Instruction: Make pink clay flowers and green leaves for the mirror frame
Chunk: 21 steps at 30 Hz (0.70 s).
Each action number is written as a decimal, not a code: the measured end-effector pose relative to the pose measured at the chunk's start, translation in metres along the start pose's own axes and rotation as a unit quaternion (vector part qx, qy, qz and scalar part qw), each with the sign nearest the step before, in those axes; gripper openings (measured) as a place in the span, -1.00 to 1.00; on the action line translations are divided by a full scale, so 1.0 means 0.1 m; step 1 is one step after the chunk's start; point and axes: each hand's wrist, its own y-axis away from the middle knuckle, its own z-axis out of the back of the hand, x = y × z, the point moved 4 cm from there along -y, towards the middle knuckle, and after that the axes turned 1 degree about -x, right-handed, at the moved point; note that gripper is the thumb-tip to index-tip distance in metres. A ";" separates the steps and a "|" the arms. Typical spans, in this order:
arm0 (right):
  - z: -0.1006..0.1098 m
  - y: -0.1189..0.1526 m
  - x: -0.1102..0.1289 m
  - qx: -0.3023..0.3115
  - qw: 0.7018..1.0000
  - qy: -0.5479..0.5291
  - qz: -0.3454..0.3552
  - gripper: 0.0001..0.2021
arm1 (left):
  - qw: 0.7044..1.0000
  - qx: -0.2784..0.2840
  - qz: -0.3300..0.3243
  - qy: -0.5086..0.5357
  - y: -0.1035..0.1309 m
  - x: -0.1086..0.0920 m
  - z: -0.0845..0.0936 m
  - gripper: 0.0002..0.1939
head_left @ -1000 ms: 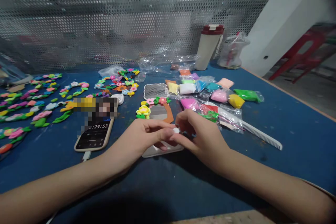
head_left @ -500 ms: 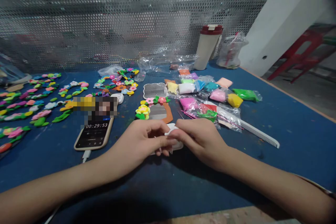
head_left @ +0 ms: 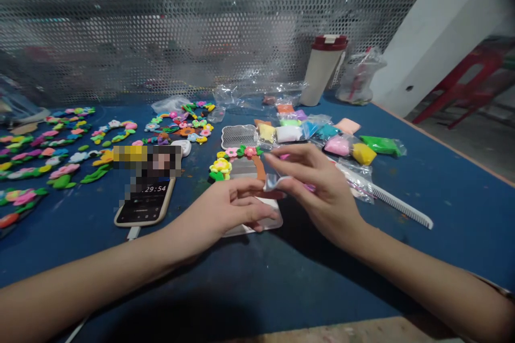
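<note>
A small, thin white piece (head_left: pixel 273 183), bent and slightly shiny, sits at the thumb of my right hand (head_left: pixel 317 185). That hand's index finger is raised above the piece, and the piece's exact kind does not show. Beside it, my left hand (head_left: pixel 231 203) has its fingers apart, with the index fingertip close to the piece. Under my hands lies a mirror with a white edge (head_left: pixel 276 221), partly covered by my fingers. Its upper part bears clay flowers (head_left: pixel 220 168) on the left and along the top, and a brown clay strip (head_left: pixel 258 167) on the right.
A charging phone (head_left: pixel 147 201) with a running timer lies left. Several flower-decorated clay pieces (head_left: pixel 62 169) spread farther left. Bagged coloured clay (head_left: pixel 288 133), a white comb (head_left: pixel 402 206) and a tumbler (head_left: pixel 322 72) are on the right. A perforated metal panel (head_left: pixel 169 27) stands behind.
My hands have loosened from their pinch around the white piece. My left fingers have spread, my right index finger has lifted, and more of the mirror shows.
</note>
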 end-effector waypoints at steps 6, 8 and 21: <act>-0.10 0.02 0.04 0.095 0.993 -0.056 -0.032 -0.55 | 0.999 0.014 0.011 -0.027 0.03 0.00 -0.01 -0.88; -0.11 0.03 0.04 0.117 0.987 -0.074 -0.084 -0.74 | 0.998 -0.012 0.011 -0.059 0.04 -0.03 -0.01 -0.94; -0.03 0.03 -0.10 -0.028 0.961 -0.118 -0.248 -0.83 | 0.991 0.014 0.057 -0.122 0.04 0.05 -0.07 -0.79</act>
